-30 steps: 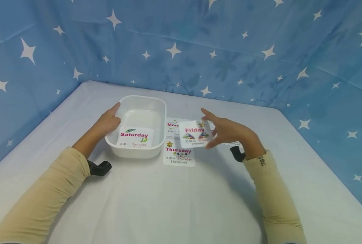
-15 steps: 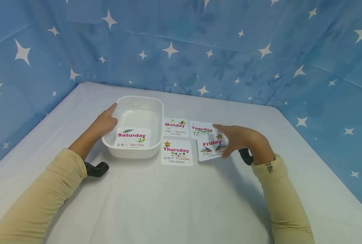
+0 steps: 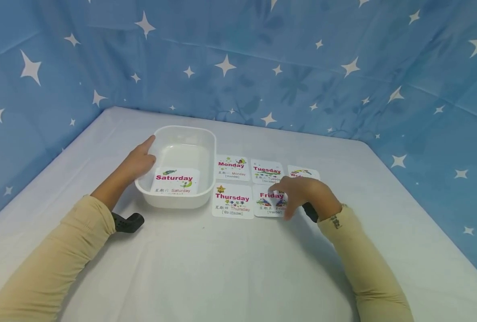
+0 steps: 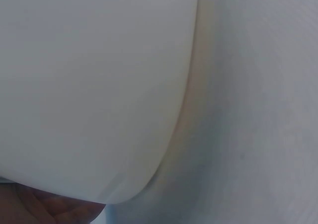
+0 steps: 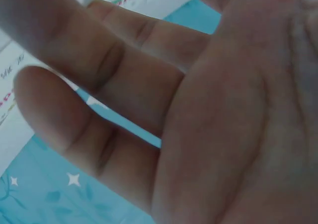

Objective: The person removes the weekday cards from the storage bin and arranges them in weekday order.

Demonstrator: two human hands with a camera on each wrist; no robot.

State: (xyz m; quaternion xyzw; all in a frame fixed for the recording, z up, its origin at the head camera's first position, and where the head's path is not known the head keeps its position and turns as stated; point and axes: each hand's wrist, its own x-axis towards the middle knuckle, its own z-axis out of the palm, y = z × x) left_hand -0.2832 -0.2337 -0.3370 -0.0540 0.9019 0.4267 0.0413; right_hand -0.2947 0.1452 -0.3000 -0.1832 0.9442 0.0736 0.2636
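Note:
My left hand [image 3: 137,164] grips the left rim of a white plastic tub [image 3: 182,202], index finger along the rim and thumb over it. In the left wrist view the tub wall [image 4: 94,85] hides most of the fingers [image 4: 64,206]. Inside the tub lies the Saturday card [image 3: 175,182]. My right hand [image 3: 307,195] is over the Friday card [image 3: 265,206], which lies on the table and is partly covered. One finger touches the card near its top and the thumb is by its lower edge. In the right wrist view the fingers [image 5: 129,85] look loosely extended.
Left of Friday lies the Thursday card [image 3: 233,201]. Behind stand in a row the Monday card [image 3: 233,168], the Tuesday card [image 3: 267,171] and the Wednesday card [image 3: 304,171], partly hidden by the right hand. A starry blue curtain [image 3: 238,94] borders the white-covered table [image 3: 206,268].
My right hand has carried the Friday card rightward and down to the table, squared beside Thursday and below Tuesday. The left hand keeps its hold on the tub.

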